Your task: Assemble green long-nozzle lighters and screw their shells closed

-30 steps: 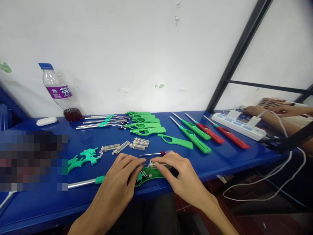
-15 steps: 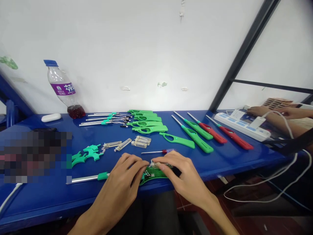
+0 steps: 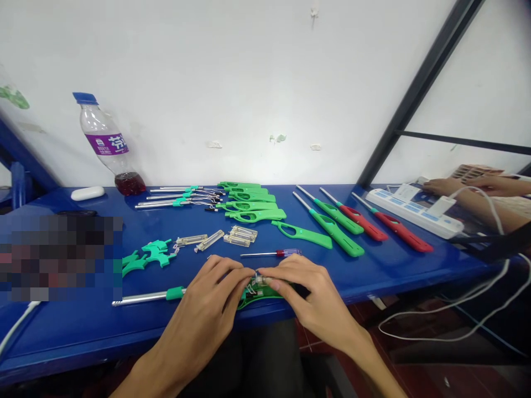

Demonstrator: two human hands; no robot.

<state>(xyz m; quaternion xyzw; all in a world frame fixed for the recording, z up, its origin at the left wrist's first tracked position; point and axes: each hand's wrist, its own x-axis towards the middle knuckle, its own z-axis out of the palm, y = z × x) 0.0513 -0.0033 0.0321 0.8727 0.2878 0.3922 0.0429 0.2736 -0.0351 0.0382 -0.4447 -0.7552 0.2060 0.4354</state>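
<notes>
My left hand (image 3: 213, 304) is closed over the joint of a long-nosed lighter, its fingertips at the wires. The lighter's metal tube (image 3: 143, 299) sticks out to the left. Its open green handle half (image 3: 267, 302) lies under both hands at the table's front edge. My right hand (image 3: 313, 293) pinches a small clear fuel tank (image 3: 260, 279) over this handle half; the palm side hides most of it. Just behind the right hand lies a screwdriver (image 3: 286, 253). A loose green handle shell (image 3: 307, 235) rests farther back.
Several clear tanks (image 3: 240, 236), green triggers (image 3: 155, 254), handle shells (image 3: 253, 214) and wired tubes (image 3: 161, 204) lie behind. Finished-looking lighters (image 3: 338, 235) and a power strip (image 3: 415, 213) are at right. A bottle (image 3: 108, 146) stands at back left. Another person's hands (image 3: 460, 188) show at far right.
The clear tank has shifted slightly lower toward the handle half under my right fingers. Both hands keep nearly the same place; the view has tilted a little.
</notes>
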